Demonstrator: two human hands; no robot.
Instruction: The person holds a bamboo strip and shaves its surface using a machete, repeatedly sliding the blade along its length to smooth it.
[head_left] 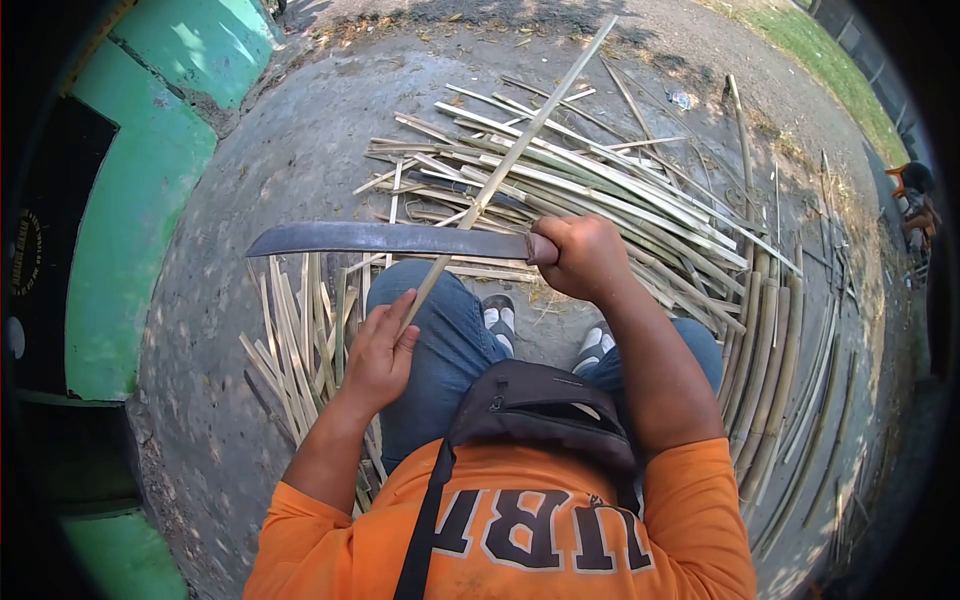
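Observation:
My left hand (378, 352) grips the near end of a long thin bamboo strip (540, 118) that slants up and away over my left knee. My right hand (583, 255) is closed on the handle of a long dark machete (385, 239). The blade points left and lies across the strip, level in front of my knees. I sit with my jeans-clad legs apart and grey shoes (498, 318) on the ground.
A heap of split bamboo strips (600, 190) lies ahead on the dirt ground. Short strips (295, 340) lie at my left, thicker bamboo halves (770, 360) at my right. A green wall (140, 200) stands left. A dark bag (540, 405) rests on my lap.

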